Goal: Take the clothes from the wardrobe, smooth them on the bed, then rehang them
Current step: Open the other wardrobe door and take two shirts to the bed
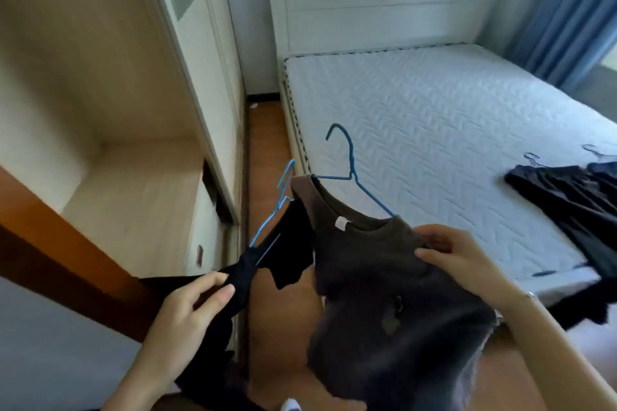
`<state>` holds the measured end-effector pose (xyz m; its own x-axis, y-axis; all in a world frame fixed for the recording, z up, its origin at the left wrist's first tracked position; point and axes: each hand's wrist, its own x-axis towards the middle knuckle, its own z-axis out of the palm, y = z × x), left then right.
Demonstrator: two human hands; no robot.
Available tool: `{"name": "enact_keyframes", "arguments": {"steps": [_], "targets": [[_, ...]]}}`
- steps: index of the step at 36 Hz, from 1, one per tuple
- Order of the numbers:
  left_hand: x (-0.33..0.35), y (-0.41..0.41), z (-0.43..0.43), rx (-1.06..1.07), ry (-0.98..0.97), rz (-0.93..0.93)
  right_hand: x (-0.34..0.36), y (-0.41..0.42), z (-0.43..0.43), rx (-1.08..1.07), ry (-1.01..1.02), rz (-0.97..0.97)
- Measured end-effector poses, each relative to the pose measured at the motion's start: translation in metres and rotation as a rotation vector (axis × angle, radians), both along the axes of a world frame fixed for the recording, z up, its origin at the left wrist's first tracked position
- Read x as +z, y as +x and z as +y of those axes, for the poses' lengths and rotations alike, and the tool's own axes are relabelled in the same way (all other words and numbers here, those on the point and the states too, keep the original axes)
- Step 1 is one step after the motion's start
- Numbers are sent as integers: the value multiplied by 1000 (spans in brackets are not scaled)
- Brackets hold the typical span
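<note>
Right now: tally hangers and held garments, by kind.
Hangers in the held clothes: 2 (dark blue hanger, light blue hanger)
Hangers on the bed: 2 (left hook, right hook)
Held garments: 2 (brown shirt, black garment)
Total: 6

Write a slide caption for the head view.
Left hand grips a black garment, right hand a brown shirt, both on blue hangers.

No legible text or labels anywhere.
</note>
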<state>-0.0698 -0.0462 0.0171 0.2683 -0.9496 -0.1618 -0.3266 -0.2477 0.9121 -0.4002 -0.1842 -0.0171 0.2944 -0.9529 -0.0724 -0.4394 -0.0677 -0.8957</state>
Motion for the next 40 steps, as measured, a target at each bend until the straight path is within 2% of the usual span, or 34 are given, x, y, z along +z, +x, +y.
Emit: {"name": "enact_keyframes", "arguments": {"steps": [5,9,16,22,31,40], "targets": [[-3,-49,33,-265,59,-54,9,-88,77,-74,29,30],[-11,-104,63,-421,99,-87,15,-160,142,-161,-25,76],[-13,-198,102,-456,79,-58,26,-279,231,-259,-66,165],[-19,-254,105,-540,8,-75,37,-348,269,-293,-132,299],[-43,-290,36,-519,-105,-239,44,-418,234,-414,-213,515],[-68,-284,-91,-366,-146,-395,39,-466,95,-533,-282,635]]}}
